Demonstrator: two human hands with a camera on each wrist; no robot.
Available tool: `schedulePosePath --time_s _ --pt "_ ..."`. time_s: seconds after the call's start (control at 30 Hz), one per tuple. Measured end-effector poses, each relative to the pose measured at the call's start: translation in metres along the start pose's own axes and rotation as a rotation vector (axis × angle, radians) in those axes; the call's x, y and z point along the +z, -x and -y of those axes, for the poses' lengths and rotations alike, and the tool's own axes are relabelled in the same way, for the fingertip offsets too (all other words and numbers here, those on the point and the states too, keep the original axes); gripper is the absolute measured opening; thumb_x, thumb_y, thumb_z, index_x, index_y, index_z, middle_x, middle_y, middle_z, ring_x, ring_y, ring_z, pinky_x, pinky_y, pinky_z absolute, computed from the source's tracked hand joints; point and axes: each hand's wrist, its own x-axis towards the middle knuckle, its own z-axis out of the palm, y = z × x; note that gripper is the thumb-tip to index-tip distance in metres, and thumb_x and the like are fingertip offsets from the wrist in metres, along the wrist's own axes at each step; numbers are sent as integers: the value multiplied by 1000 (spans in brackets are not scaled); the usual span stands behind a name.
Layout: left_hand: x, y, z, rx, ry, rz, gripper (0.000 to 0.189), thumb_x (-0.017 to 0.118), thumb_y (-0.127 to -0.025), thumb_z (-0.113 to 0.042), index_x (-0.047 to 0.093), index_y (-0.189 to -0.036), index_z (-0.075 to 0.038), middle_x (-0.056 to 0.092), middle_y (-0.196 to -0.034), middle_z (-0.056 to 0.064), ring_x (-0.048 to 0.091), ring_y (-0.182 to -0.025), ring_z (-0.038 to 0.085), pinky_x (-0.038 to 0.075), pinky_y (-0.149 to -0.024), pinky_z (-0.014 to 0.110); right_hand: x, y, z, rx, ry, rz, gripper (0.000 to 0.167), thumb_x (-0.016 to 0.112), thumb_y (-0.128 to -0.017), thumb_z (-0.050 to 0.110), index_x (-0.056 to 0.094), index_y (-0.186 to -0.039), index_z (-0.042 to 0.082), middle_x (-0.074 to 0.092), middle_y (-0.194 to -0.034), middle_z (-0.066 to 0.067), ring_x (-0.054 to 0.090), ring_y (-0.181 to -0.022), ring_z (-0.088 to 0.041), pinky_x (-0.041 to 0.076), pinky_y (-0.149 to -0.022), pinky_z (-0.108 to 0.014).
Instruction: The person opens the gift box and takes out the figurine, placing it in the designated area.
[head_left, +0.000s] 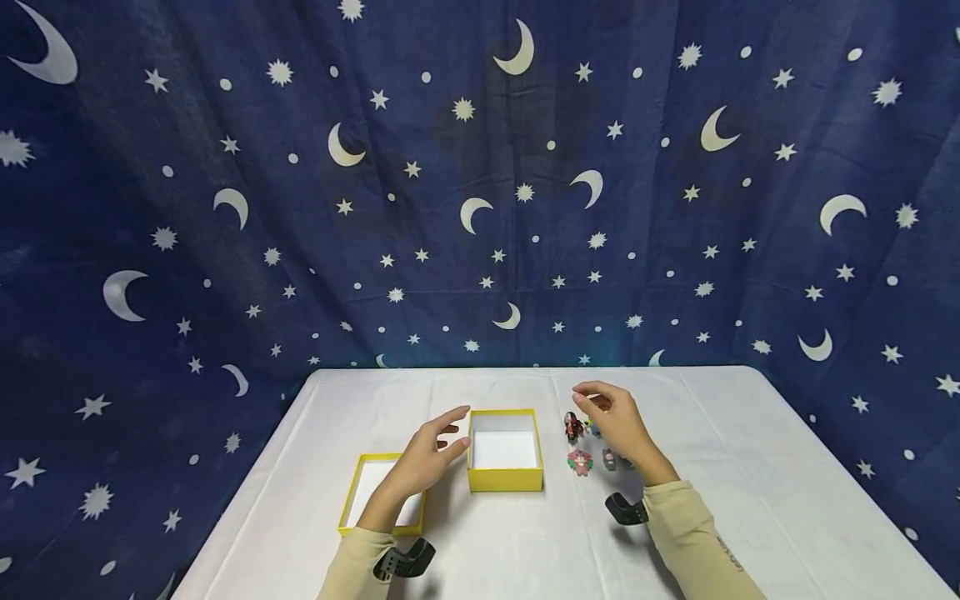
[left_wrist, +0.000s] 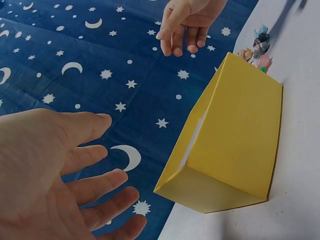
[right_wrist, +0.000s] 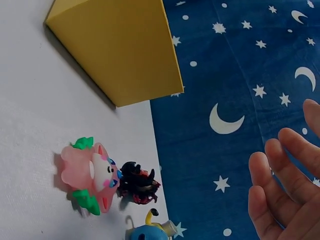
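A yellow box (head_left: 506, 479) with a white inside stands open-topped in the middle of the table. Just left of it hovers my left hand (head_left: 426, 457), fingers spread and relaxed, holding nothing; the left wrist view shows a gap between the fingers and the box wall. My right hand (head_left: 617, 423) is raised above a group of small figurines, its fingers loosely bent around nothing. Among them are a pink figurine with green parts (right_wrist: 82, 172), a black and red figurine (right_wrist: 140, 184) and a blue and yellow one (right_wrist: 150, 232). Other figurines are partly hidden beneath the right hand in the head view.
The yellow-rimmed lid (head_left: 408, 530) lies inside-up on the left, partly covered by the left forearm. A white cloth covers the table (head_left: 510, 550). Behind it hangs a dark blue curtain (head_left: 450, 275) with moons and stars. Each wrist wears a black strap.
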Motion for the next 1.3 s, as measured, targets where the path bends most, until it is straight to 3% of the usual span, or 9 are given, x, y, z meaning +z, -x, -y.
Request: schedulePosePath --time_s 0.6,0.83,1.03,1.3 --pt "3 1 -2 6 -18 -37 49 60 -100 -11 51 -148 -9 54 -149 16 54 -132 42 47 -106 60 1 4 7 15 -23 3 25 68 -98 20 73 -114 1 73 -107 -17 63 -79 0 53 -71 -20" --pt "4 2 -4 12 -73 -76 50 62 -99 -12 51 -148 -10 55 -150 15 53 -134 41 47 -107 59 4 7 11 15 13 17 25 67 -98 23 73 -114 5 73 -107 -15 64 -81 -2 51 -70 -21" --pt "4 2 -4 4 -113 -99 51 63 -99 -16 51 -148 -14 55 -150 14 52 -135 40 47 -107 57 8 6 13 19 41 22 26 69 -97 25 73 -115 7 74 -105 -11 67 -84 -10 51 -74 -24" --pt "4 3 -3 16 -134 -109 52 63 -99 -16 51 -149 -15 53 -152 11 52 -137 37 48 -108 56 13 9 21 -52 120 16 27 72 -94 20 72 -117 5 73 -102 -9 67 -88 -18 55 -79 -32"
